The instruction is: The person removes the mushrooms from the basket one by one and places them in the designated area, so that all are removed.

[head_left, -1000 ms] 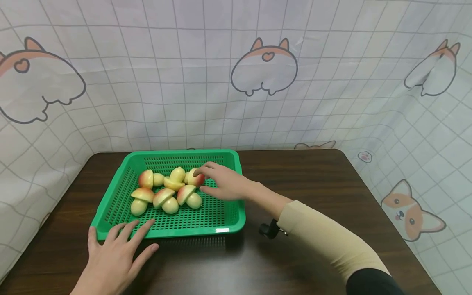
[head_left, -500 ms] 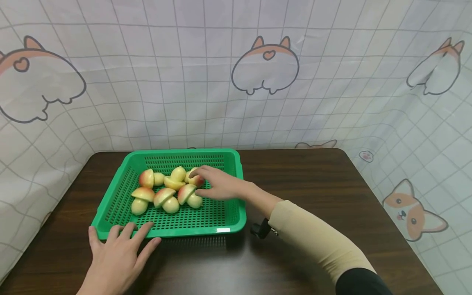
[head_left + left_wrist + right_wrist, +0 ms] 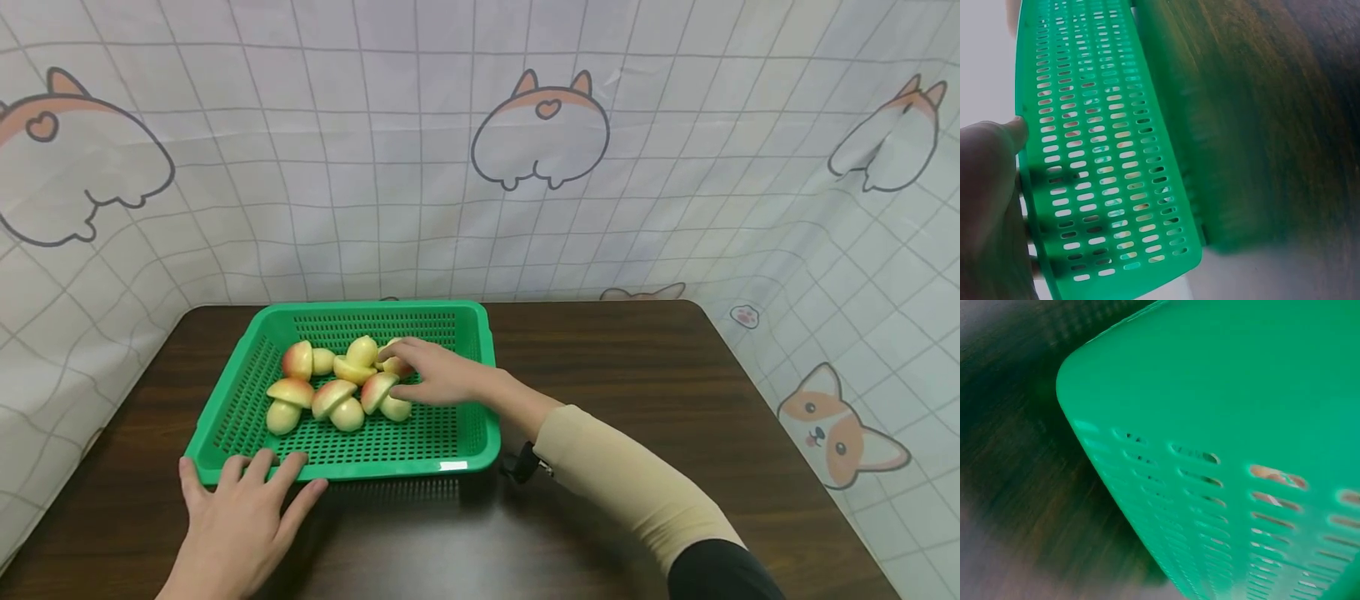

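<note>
A green plastic basket [image 3: 371, 473] holds several toy mushrooms with red-yellow caps and pale stems, lying in two rows. My left hand [image 3: 238, 518] grips its near left rim, fingers over the edge and thumb on the outer side; the left wrist view shows the thumb [image 3: 1016, 132] at the rim. From the right, my right hand [image 3: 442, 375] reaches over the far-right toy mushroom [image 3: 401, 368], partly covering it. Its fingers bend loosely and a gap shows before the thumb, which overlaps the near-right toy mushroom [image 3: 378, 392]. Only the basket's outer wall [image 3: 1210, 375] shows in the right wrist view.
The basket stands on a dark wooden table [image 3: 600, 367], left of its middle. Behind it hangs a white gridded cloth [image 3: 360, 167] with cartoon corgis. A small black device [image 3: 519, 465] is by the right wrist.
My right hand has moved slightly left and its fingers have come further over the far-right toy mushroom. My left fingers have settled onto the rim. The mushrooms look the same.
</note>
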A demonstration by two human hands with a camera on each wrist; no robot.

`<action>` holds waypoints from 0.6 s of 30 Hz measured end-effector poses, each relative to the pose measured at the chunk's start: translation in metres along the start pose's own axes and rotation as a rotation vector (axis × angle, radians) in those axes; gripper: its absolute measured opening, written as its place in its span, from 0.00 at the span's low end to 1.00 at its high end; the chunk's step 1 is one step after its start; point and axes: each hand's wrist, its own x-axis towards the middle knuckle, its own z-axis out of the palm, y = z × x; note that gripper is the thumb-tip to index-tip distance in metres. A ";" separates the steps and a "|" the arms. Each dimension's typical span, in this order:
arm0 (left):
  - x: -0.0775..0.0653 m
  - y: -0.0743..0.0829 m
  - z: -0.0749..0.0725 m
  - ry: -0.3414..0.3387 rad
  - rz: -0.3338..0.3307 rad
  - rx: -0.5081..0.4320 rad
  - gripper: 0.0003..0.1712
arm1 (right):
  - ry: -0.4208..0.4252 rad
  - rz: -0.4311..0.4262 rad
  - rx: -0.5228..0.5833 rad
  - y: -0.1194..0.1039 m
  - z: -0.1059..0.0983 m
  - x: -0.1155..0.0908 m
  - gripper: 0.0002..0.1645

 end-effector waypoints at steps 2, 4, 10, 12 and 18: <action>0.000 0.000 0.000 -0.005 -0.002 0.003 0.28 | -0.006 -0.007 0.007 0.001 0.002 0.003 0.32; 0.000 -0.001 0.000 -0.011 -0.004 0.008 0.29 | -0.015 -0.017 0.016 0.002 0.005 0.006 0.32; -0.001 -0.001 0.002 0.036 0.005 0.009 0.28 | -0.036 -0.077 -0.052 0.002 0.008 0.011 0.28; -0.001 -0.001 0.004 0.056 0.012 0.007 0.28 | -0.045 -0.091 -0.088 0.003 0.009 0.012 0.26; -0.004 0.000 0.009 0.117 0.033 -0.005 0.24 | -0.076 -0.110 -0.141 0.005 0.013 0.012 0.25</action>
